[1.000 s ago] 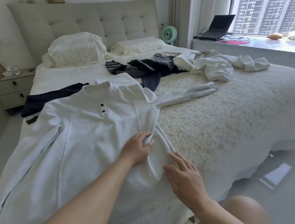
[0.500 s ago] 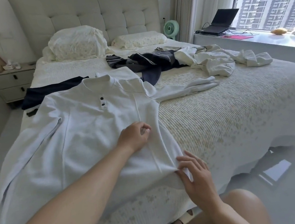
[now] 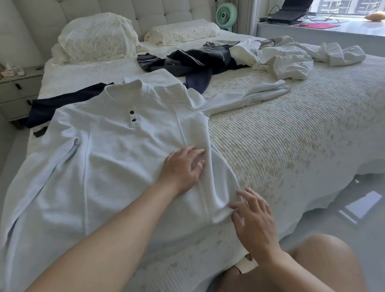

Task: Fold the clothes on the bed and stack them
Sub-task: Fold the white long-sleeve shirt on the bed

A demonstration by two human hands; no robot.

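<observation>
A white long-sleeved shirt (image 3: 114, 161) with two dark buttons lies face up on the bed (image 3: 296, 136), collar toward the headboard. Its right sleeve stretches out to the right; its left sleeve lies along the body. My left hand (image 3: 182, 169) rests flat on the shirt's right side, fingers spread. My right hand (image 3: 253, 216) touches the shirt's bottom right corner near the bed's edge, fingers spread and straight. A dark navy garment (image 3: 57, 106) lies flat beyond the shirt's left shoulder.
A crumpled dark garment (image 3: 195, 65) and a crumpled white garment (image 3: 285, 58) lie farther up the bed. Two pillows (image 3: 97, 38) sit at the headboard. A nightstand (image 3: 14, 94) stands left, a green fan (image 3: 226, 16) and a laptop (image 3: 295, 5) right.
My left hand has uncurled and now lies flat on the shirt. My right hand moved down along the shirt's right edge to the hem corner.
</observation>
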